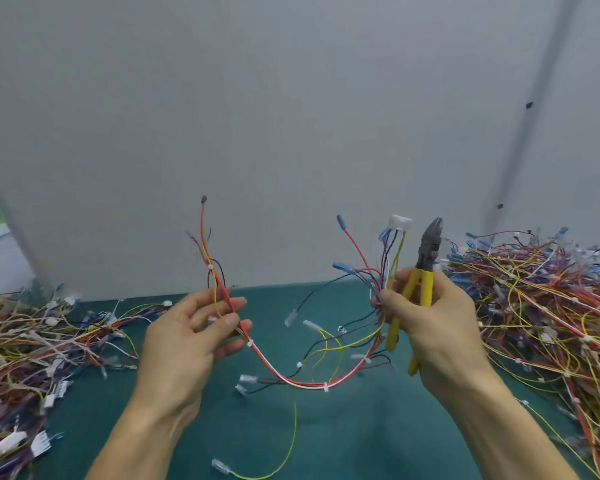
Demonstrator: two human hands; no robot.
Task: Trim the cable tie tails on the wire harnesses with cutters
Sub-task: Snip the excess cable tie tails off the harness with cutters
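I see my left hand [187, 337] pinching one end of the wire harness [325, 386], which sags in a loop above the teal mat [343, 441]. My right hand [433, 327] clasps the yellow-handled cutters [429, 251] and the harness's other end, also above the mat.

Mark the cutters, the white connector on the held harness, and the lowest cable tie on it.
cutters [427, 289], head view, on a yellow handle.
white connector [399, 223], head view, on its housing.
lowest cable tie [325, 386], head view, on its white head.
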